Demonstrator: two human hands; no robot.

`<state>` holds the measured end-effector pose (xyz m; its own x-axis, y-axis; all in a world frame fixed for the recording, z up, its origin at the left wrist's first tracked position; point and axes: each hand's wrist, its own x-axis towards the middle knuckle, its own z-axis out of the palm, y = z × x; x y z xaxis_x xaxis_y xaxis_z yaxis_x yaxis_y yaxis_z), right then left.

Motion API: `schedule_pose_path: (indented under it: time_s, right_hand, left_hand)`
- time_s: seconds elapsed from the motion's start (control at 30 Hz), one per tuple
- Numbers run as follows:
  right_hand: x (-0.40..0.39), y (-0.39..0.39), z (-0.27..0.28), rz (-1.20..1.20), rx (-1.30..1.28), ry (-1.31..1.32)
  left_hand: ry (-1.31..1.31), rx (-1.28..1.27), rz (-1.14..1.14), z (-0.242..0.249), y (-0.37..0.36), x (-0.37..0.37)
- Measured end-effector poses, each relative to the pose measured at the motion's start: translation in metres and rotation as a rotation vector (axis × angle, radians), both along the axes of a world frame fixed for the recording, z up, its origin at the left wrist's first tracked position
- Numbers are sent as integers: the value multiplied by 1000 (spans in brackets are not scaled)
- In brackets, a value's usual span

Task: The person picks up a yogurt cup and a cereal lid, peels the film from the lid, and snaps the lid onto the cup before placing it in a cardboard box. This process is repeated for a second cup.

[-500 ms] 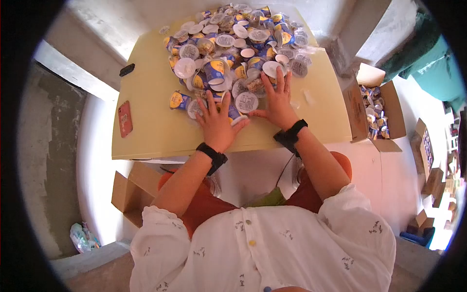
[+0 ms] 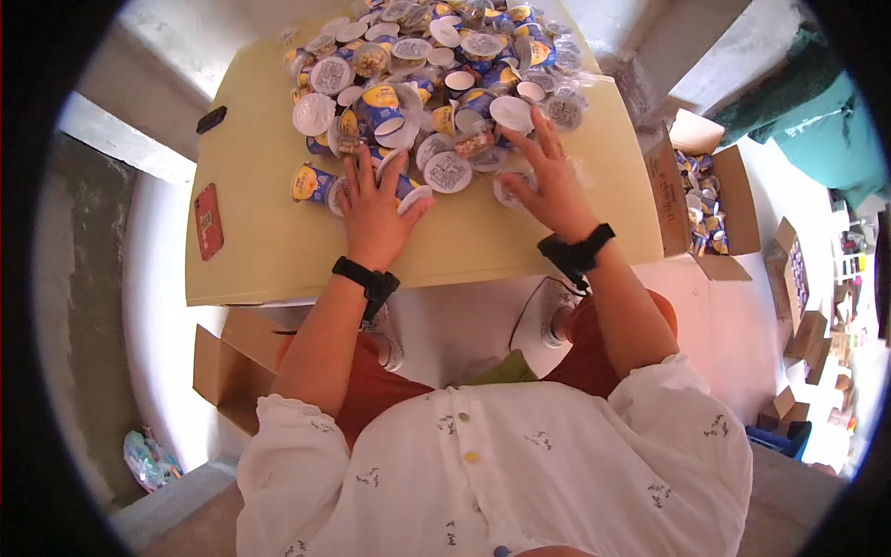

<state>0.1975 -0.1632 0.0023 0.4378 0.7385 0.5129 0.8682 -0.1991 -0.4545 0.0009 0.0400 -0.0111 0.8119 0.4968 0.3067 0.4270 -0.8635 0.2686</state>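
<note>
A heap of small blue-and-yellow snack cups [image 2: 380,110], mixed with clear and white-lidded ones, covers the far part of the yellow table [image 2: 278,251]. My left hand [image 2: 374,223] rests at the heap's near edge, fingers spread over a blue cup and a white lid. Just left of it lies a tipped blue-and-yellow cup [image 2: 312,184]. My right hand [image 2: 561,193] is open too, its fingertips by a white-lidded cup [image 2: 512,114] and its thumb at a clear-lidded cup [image 2: 510,190]. Between the hands sits a cup with a printed lid [image 2: 447,173]. Both wrists wear black bands.
A red phone [image 2: 208,221] and a small black object [image 2: 212,119] lie along the table's left side. An open carton [image 2: 741,200] of similar cups stands right of the table. Another cardboard box [image 2: 223,367] is below left, near the floor.
My hands have moved apart, the right one shifting rightward and the left one slightly left. The whole view has also shifted a little.
</note>
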Motion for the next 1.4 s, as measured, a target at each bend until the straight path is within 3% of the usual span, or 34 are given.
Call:
schedule_pose_path:
  time_s: [0.47,0.7,0.93,1.07,1.33,1.4]
  right_hand:
    - [16,-41,-8,-221,-353,68]
    - [20,-39,-14,-281,-349,116]
    - [8,-42,9,-217,-171,183]
    - [1,-39,6,-124,-125,207]
    - [-29,-19,14,-108,-231,185]
    - [-30,-16,11,-101,-213,138]
  left_hand:
    - [-62,27,-33,17,-21,-21]
    - [-198,4,0,17,-18,-17]
    - [-206,-164,-21,21,-14,-16]
    - [-335,-165,-24,22,-11,-18]
    - [-442,-170,-34,12,2,-19]
    - [-514,-357,-13,8,8,-19]
